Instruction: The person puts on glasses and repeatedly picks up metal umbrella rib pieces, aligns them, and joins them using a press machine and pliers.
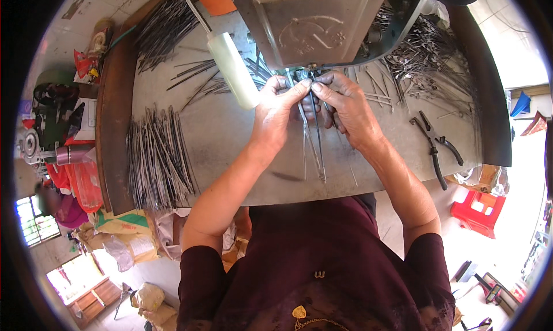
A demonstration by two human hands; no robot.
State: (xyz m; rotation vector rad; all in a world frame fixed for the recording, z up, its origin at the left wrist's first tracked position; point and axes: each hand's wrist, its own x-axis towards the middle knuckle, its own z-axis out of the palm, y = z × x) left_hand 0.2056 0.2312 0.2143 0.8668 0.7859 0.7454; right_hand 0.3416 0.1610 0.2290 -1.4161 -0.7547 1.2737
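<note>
Both my hands are raised close together over the metal worktable [230,184], right under the front of a brown-grey machine head [314,26]. My left hand [277,103] and my right hand [350,105] pinch long, thin metal strips [318,138] between thumbs and fingers. The strips hang down toward me, their upper ends up against the machine, where my fingers partly cover them. Thumb tips of both hands nearly touch. Just left of my left hand stands a pale cylindrical lamp [235,71] on a bent arm, and light falls around my fingertips.
Bundles of dark metal strips [158,158] lie at the table's left, with another pile [167,31] behind. A tangled heap of metal pieces [426,57] fills the back right. Dark-handled pliers [436,147] rest near the right edge. A red stool [478,211] stands beyond.
</note>
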